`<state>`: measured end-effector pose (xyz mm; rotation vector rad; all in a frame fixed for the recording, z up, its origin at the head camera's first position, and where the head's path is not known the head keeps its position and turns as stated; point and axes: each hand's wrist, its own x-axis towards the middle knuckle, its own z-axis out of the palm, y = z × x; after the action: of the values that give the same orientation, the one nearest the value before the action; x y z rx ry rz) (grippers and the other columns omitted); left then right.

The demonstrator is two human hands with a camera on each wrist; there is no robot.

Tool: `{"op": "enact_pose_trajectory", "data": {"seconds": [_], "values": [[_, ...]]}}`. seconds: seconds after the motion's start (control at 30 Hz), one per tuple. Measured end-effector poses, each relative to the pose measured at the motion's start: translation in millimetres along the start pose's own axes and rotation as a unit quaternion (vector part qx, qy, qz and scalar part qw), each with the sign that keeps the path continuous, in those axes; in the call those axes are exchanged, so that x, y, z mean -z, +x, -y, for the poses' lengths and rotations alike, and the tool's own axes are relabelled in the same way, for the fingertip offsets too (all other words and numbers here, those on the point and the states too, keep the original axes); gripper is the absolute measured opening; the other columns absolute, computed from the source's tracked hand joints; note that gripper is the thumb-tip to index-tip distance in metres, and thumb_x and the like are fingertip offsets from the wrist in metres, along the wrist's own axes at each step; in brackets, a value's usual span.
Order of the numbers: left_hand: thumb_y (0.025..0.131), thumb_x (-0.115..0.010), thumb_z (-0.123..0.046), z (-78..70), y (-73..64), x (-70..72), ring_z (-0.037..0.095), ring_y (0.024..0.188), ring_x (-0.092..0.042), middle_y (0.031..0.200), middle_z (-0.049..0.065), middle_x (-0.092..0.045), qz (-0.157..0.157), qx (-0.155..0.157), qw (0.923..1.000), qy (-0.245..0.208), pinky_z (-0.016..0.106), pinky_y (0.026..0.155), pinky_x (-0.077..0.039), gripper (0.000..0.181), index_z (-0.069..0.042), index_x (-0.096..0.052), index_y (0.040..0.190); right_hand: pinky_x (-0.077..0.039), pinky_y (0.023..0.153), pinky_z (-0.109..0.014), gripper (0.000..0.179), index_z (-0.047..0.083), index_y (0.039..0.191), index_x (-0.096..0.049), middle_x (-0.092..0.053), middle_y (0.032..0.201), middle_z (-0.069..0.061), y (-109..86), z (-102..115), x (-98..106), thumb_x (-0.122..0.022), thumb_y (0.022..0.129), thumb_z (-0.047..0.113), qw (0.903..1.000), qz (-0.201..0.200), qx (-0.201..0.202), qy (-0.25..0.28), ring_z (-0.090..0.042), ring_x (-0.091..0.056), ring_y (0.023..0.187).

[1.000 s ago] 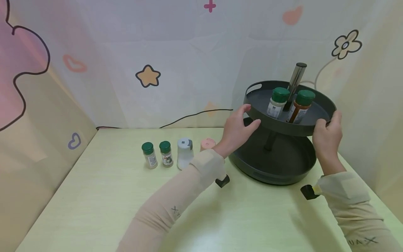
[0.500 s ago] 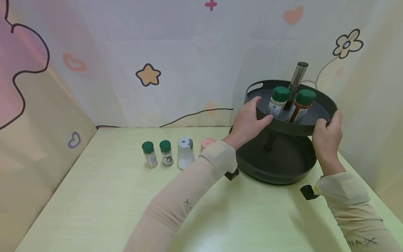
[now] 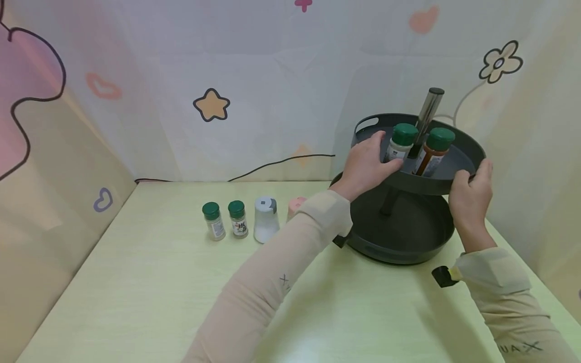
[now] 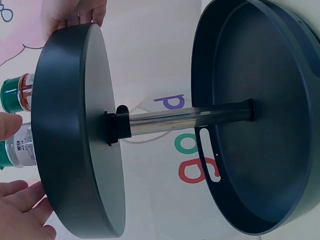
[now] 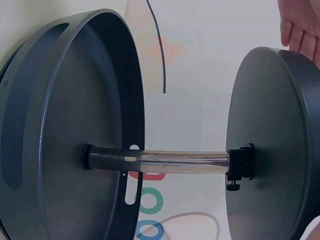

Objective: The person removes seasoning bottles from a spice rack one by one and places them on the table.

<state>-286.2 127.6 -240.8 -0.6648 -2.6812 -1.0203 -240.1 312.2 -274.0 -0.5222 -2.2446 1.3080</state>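
A dark grey two-tier round tray stand stands at the right of the table, its upper tray [image 3: 426, 185] on a shiny post [image 3: 428, 108]. In the upper tray are a spice jar [image 3: 397, 151] with pale contents and one [image 3: 426, 164] with reddish-brown contents, both green-capped. My left hand [image 3: 369, 164] is at the tray's front left, thumb and fingers spread beside the pale jar. In the left wrist view that thumb [image 4: 7, 125] overlaps the jar. My right hand [image 3: 472, 206] grips the upper tray's right rim, thumb at the front.
The lower tray [image 3: 399, 232] holds nothing. Left of the stand, two green-capped jars [image 3: 213, 222] [image 3: 238, 219], a white container [image 3: 266, 222] and a pink-topped one [image 3: 296, 204] stand in a row, the last partly behind my left sleeve. A patterned curtain [image 3: 272, 91] hangs behind.
My left hand has moved right along the upper tray's rim, up to the pale jar. The right hand stays on the rim, and the jars and tray keep their places.
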Motion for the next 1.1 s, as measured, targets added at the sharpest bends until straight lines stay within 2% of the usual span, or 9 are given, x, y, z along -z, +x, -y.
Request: {"op": "enact_pose_trajectory", "data": {"seconds": [0.53, 0.87, 1.1], "values": [[0.082, -0.057, -0.042, -3.5, 7.6, -7.5, 0.006, 0.103, -0.053, 0.117, -0.007, -0.057, 0.005, -0.01, 0.9993, 0.035, 0.027, 0.095, -0.032, 0.053, -0.016, -0.044, 0.126, 0.001, 0.109, -0.02, 0.059, 0.015, 0.141, 0.005, 0.01, 0.147, 0.006, -1.7, -0.6, -0.9, -0.019, 0.09, 0.028, 1.0, -0.001, 0.004, -0.003, -0.002, 0.009, 0.133], [0.083, -0.055, -0.044, -6.1, 10.0, -10.9, 0.004, 0.101, -0.055, 0.111, -0.008, -0.06, 0.003, -0.001, 0.9982, 0.06, 0.032, 0.103, -0.027, 0.047, -0.017, -0.048, 0.121, 0.001, 0.109, -0.02, 0.059, 0.015, 0.142, 0.004, 0.008, 0.148, 0.005, -1.7, -0.6, -0.5, -0.02, 0.09, 0.028, 0.9999, -0.005, 0.008, -0.003, -0.002, 0.008, 0.133], [0.083, -0.055, -0.044, -7.3, 10.6, -11.9, 0.005, 0.101, -0.056, 0.11, -0.008, -0.061, 0.004, 0.007, 0.9991, 0.042, 0.035, 0.107, -0.022, 0.044, -0.017, -0.051, 0.117, 0.001, 0.109, -0.021, 0.059, 0.015, 0.142, 0.004, 0.008, 0.148, 0.006, -1.5, -0.8, -0.4, -0.02, 0.09, 0.028, 1.0, -0.006, 0.004, -0.003, -0.003, 0.008, 0.134]]}}
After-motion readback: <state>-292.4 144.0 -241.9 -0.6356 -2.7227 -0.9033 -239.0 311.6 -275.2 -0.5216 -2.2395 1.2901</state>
